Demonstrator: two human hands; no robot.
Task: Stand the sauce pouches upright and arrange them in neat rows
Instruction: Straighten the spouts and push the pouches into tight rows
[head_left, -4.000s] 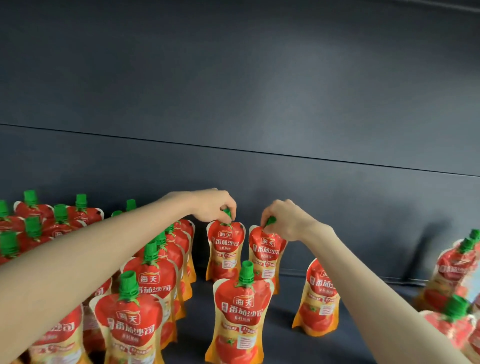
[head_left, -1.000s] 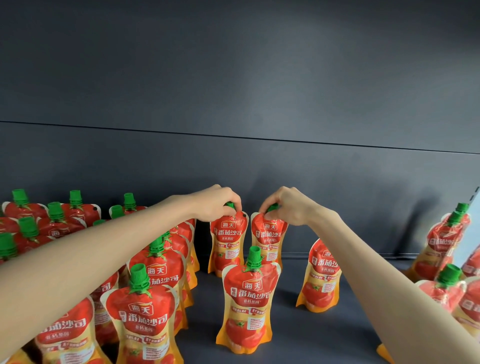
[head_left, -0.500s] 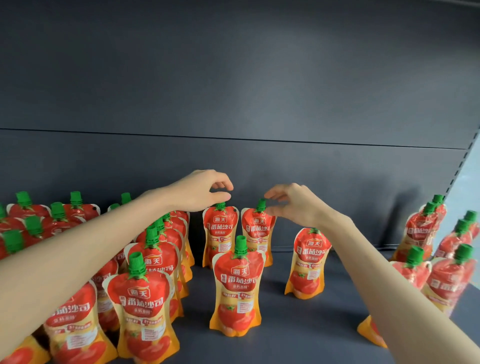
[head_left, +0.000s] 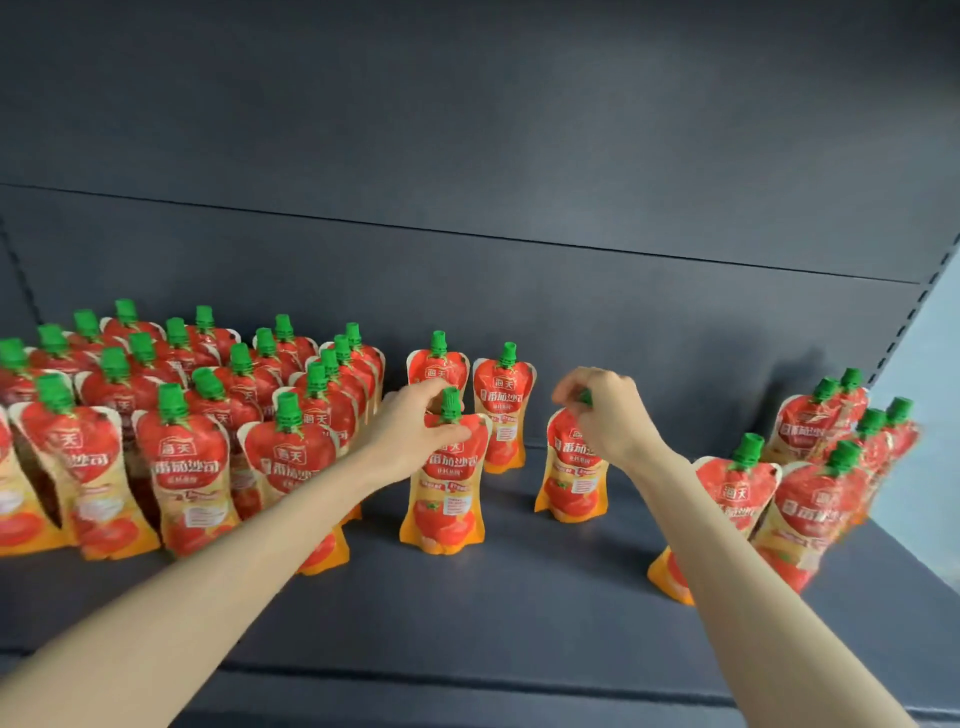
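Observation:
Red and orange sauce pouches with green caps stand on a dark shelf (head_left: 519, 597). My left hand (head_left: 415, 423) grips the shoulder of the middle front pouch (head_left: 447, 499), thumb across its front just below the cap. To the right, my right hand (head_left: 605, 413) pinches the cap of another upright pouch (head_left: 571, 478). Behind them two pouches (head_left: 438, 366) (head_left: 503, 400) stand side by side near the back wall, untouched. A dense block of upright pouches (head_left: 192, 415) fills the left in rows.
A loose cluster of pouches (head_left: 826, 467) stands at the right, near the shelf's right end. The grey back panel (head_left: 519, 291) rises behind everything. The shelf's front edge (head_left: 467, 675) runs below my forearms.
Both hands let go of the two back pouches and drew back. The left now grips the middle front pouch and the right pinches the pouch beside it. The view shifted right.

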